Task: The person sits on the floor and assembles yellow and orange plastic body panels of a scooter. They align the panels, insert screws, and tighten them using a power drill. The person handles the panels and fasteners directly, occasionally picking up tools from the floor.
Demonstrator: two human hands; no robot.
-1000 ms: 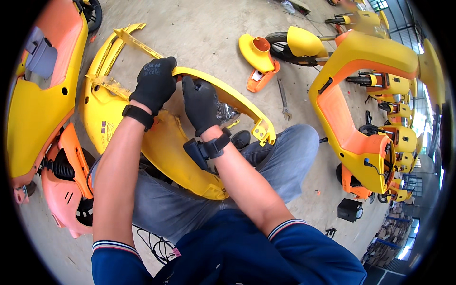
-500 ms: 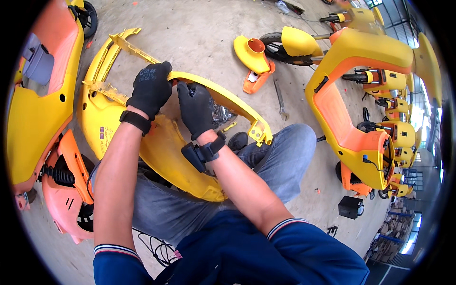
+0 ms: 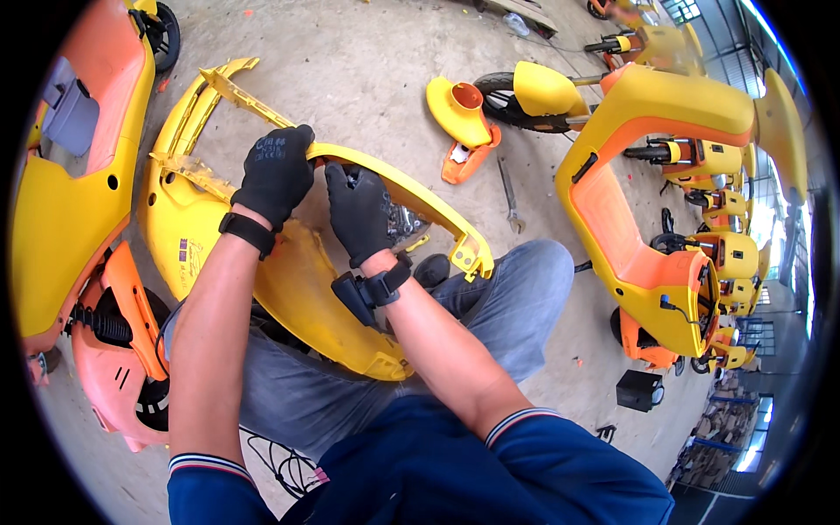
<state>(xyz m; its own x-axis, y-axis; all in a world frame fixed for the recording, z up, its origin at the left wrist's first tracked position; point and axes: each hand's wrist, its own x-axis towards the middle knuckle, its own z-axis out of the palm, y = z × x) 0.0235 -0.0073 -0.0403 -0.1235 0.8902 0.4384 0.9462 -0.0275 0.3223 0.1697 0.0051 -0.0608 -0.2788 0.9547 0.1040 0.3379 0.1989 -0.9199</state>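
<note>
Across my lap lies a large curved yellow scooter body panel (image 3: 302,280), its long arched rim running to the right. My left hand (image 3: 278,171), in a black glove, is closed around the panel's far edge, where the arched rim begins. Just to the right, inside the arch, is my right hand (image 3: 360,214), also black-gloved, with its fingers curled in. A small bit of shiny metal shows at those fingers, too small to name. Small metal fasteners (image 3: 402,224) lie in a heap beyond that hand, partly hidden by it.
A wrench (image 3: 509,197) lies on the concrete floor, near a yellow-and-orange scooter part (image 3: 461,114). At the right stands a yellow-and-orange scooter (image 3: 612,210), with several more behind. Another scooter body (image 3: 79,227) is close on my left. A black box (image 3: 639,389) sits at lower right.
The view has shifted slightly. Both hands keep nearly the same places on and beside the panel, with the right fingers still curled.
</note>
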